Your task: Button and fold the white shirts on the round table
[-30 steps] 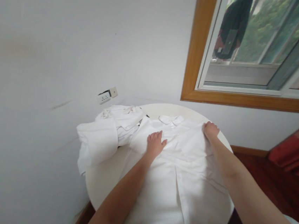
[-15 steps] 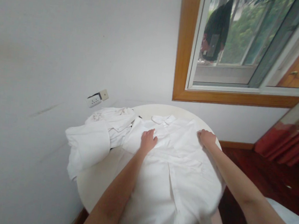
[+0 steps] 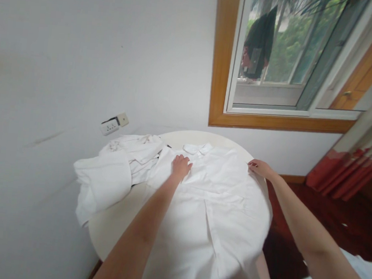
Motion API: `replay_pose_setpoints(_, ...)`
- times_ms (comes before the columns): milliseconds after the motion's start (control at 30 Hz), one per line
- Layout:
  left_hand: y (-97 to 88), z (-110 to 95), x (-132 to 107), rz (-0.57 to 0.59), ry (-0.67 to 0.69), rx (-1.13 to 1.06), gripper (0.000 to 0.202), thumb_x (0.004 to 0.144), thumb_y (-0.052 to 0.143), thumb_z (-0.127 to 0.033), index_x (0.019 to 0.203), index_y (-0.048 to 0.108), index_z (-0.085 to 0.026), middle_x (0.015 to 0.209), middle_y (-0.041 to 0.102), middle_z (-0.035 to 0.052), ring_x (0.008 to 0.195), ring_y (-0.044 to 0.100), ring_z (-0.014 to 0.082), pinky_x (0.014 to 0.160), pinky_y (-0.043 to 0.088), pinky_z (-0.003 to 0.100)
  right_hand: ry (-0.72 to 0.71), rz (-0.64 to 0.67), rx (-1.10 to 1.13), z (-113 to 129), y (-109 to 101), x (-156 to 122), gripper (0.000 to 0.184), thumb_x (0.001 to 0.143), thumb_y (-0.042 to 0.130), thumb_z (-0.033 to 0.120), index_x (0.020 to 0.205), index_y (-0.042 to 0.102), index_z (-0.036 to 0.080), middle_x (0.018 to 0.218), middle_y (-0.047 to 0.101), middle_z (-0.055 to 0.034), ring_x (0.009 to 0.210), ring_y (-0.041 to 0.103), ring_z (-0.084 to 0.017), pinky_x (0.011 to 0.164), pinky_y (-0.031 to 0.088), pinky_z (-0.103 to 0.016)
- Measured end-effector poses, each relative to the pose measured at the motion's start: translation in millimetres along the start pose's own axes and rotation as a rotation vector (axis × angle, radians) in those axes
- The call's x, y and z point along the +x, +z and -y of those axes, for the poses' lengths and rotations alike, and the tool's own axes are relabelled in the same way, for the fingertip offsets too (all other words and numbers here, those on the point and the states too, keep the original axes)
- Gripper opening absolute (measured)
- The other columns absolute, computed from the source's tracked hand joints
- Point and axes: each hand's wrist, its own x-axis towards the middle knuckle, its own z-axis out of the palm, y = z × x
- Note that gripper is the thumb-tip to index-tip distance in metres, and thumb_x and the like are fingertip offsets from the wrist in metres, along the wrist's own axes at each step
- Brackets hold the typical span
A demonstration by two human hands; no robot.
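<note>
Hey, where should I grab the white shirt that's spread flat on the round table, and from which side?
Probably at its two shoulder corners, either side of the collar, coming down from above at the far edge. The white shirt lies flat with the collar away from you, so those corners give free edges to pinch; the left hand and right hand sit there.

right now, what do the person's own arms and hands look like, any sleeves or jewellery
Both are bare. The left hand and right hand wear no gloves, no watch or bracelet shows at either wrist, and no sleeve shows up to the picture's edge. Rings are too small to tell.
</note>
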Motion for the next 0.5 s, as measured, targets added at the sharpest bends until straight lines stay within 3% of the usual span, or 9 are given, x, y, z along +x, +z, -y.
replay_pose_setpoints(167, 7.7, 2.0, -6.5, -0.065, 0.025, -0.099, 0.019, 0.090, 0.050, -0.029, 0.103, 0.062, -0.022, 0.106, 0.056, 0.0102, 0.106, 0.049, 0.0253, 0.090, 0.039, 0.037, -0.126, -0.003, 0.142, -11.1, 2.6, -28.1, 0.043, 0.076, 0.064, 0.021, 0.119, 0.063, 0.019, 0.113, 0.068, -0.0067, 0.093, 0.063, -0.018, 0.083, 0.048, -0.027)
replay_pose_setpoints(367, 6.8, 1.3, -1.8, -0.108, -0.008, -0.178, 0.016, 0.091, 0.045, -0.024, 0.101, 0.057, -0.019, 0.100, 0.061, 0.0108, 0.104, 0.054, 0.0261, 0.089, 0.041, 0.037, -0.270, -0.045, -0.136, 1.6, 6.3, -38.9, 0.026, 0.089, 0.050, 0.023, 0.103, 0.070, 0.019, 0.107, 0.069, -0.0074, 0.105, 0.057, -0.021, 0.097, 0.039, -0.032)
replay_pose_setpoints(500, 0.0, 12.0, 2.4, -0.124, -0.115, -0.499, 0.017, 0.090, 0.041, -0.017, 0.101, 0.052, -0.021, 0.096, 0.064, 0.0075, 0.097, 0.060, 0.0209, 0.086, 0.046, 0.033, -0.265, -0.101, -0.236, 2.3, 10.6, -41.6, 0.028, 0.091, 0.044, 0.021, 0.105, 0.068, 0.018, 0.105, 0.068, -0.0082, 0.104, 0.055, -0.020, 0.095, 0.037, -0.029)
